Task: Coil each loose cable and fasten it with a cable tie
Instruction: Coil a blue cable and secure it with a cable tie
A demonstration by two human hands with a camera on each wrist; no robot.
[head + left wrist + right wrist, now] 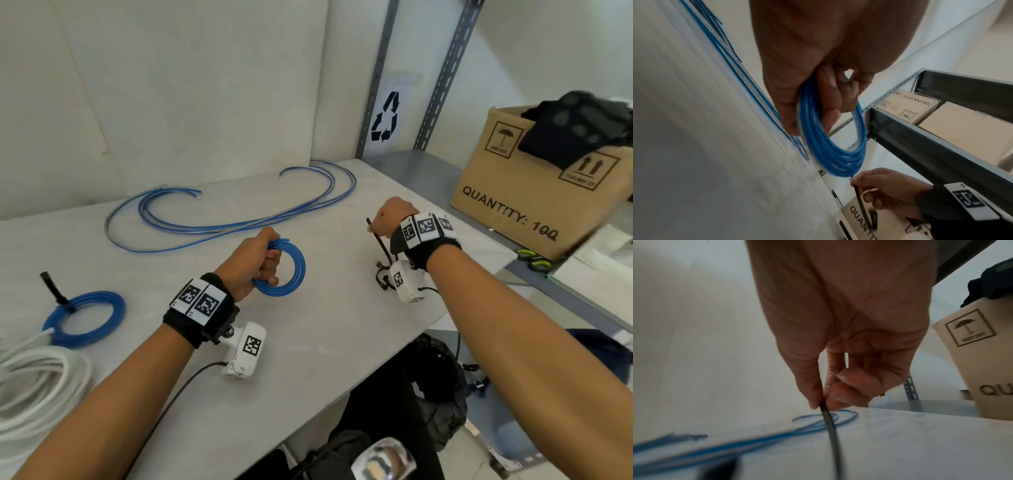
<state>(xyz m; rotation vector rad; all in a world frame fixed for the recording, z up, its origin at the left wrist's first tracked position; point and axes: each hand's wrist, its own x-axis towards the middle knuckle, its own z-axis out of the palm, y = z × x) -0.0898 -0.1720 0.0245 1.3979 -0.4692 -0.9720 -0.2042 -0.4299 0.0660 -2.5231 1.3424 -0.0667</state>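
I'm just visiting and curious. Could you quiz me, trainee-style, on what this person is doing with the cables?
1. True or false: the left hand grips a blue coil.
2. What do the right hand's fingers pinch? A) scissors B) black cable tie C) white rope
3. Fill in: the coil already tied lies on the table's ____ side.

Key: 1 true; 2 B; 3 left.

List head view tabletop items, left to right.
White rope → tied blue coil → left hand holding blue coil → right hand pinching black cable tie → cardboard box.
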